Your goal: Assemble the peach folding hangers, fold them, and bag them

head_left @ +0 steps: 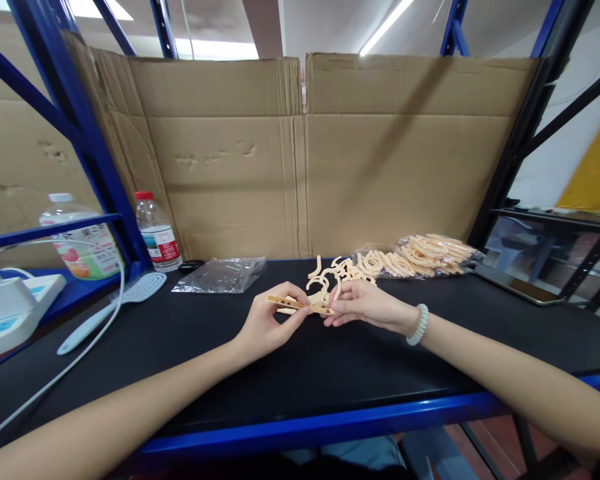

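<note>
My left hand (264, 327) pinches a long, thin beige strip (286, 303) with small dark slots along its edge. The strip lies nearly level above the black tabletop. At the strip's right end, the fingers of my right hand (373, 308) are closed on a curved beige piece (338, 285); whether they also grip the strip I cannot tell. Just behind both hands lies a loose pile of curved beige pieces (350, 269), partly hidden by my fingers. A pale beaded bracelet (418, 325) is on my right wrist.
Right of the pile lies a clear bag of beige pieces (430, 255), with a flat dark device (517, 285) beyond. To the left are an empty-looking plastic bag (220, 275), a red-capped bottle (156, 233), a hairbrush (115, 307) and a white cable (80, 353). Cardboard (220, 167) walls the back.
</note>
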`<action>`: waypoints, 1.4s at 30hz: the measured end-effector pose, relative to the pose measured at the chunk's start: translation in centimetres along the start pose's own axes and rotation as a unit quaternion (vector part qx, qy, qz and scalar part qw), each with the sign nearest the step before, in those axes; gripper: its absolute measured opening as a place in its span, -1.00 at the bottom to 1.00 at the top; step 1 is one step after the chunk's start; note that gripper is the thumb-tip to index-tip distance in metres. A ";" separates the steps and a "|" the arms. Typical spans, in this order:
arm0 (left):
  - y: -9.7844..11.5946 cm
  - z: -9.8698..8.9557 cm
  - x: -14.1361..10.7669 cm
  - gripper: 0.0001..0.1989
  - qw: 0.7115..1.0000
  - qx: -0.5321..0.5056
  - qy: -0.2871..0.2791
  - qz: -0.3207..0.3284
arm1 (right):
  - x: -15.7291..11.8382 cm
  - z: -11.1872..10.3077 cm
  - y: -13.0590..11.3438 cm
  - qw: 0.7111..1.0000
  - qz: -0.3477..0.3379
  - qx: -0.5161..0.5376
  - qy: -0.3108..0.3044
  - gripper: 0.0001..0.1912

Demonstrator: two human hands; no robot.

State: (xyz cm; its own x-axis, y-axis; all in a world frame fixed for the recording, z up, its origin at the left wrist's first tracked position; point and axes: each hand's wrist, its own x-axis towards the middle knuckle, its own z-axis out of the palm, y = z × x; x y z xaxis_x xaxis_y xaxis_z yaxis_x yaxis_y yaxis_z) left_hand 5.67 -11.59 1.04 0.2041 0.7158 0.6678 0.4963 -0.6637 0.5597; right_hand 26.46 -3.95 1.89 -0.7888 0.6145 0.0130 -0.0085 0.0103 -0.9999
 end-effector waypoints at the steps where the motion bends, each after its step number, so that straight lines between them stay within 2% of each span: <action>1: 0.0 0.0 0.0 -0.94 1.000 -0.002 0.002 0.000 | 0.1 0.1 0.1 1.000 -0.006 -0.010 0.016 -0.69; 5: -0.1 0.1 0.1 -0.93 1.000 -0.019 0.008 -0.016 | 0.4 0.3 0.5 0.996 -0.035 -0.048 0.068 -0.66; 12: -0.3 0.4 0.0 -0.88 0.996 -0.068 0.016 -0.050 | 0.5 0.7 1.1 0.989 -0.090 -0.066 0.097 -0.66; 19: 0.0 0.5 0.1 -0.84 0.988 -0.122 0.020 -0.094 | 0.3 1.1 1.0 0.986 -0.098 -0.083 0.110 -0.68; 28: -0.1 0.8 -0.1 -0.84 0.983 -0.140 0.034 -0.113 | 0.4 1.4 1.1 0.979 -0.115 -0.102 0.135 -0.72; 33: 0.3 1.0 0.1 -0.80 0.978 -0.154 0.041 -0.137 | 0.5 1.3 1.2 0.980 -0.120 -0.080 0.134 -0.69; 38: 0.0 0.9 0.4 -0.75 0.968 -0.174 0.063 -0.167 | 0.6 1.2 1.2 0.984 -0.110 -0.048 0.133 -0.66; 42: -0.2 0.9 0.5 -0.71 0.958 -0.192 0.069 -0.200 | 0.6 1.3 1.2 0.979 -0.123 -0.061 0.148 -0.66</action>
State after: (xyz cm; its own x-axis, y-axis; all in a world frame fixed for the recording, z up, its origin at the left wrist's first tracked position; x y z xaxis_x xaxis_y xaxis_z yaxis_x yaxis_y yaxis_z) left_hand 6.42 -10.87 0.85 -0.0646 0.9114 0.4064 0.1591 -0.3927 0.9058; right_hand 25.21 -4.58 0.73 -0.5597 0.7827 0.2722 -0.0893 0.2696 -0.9588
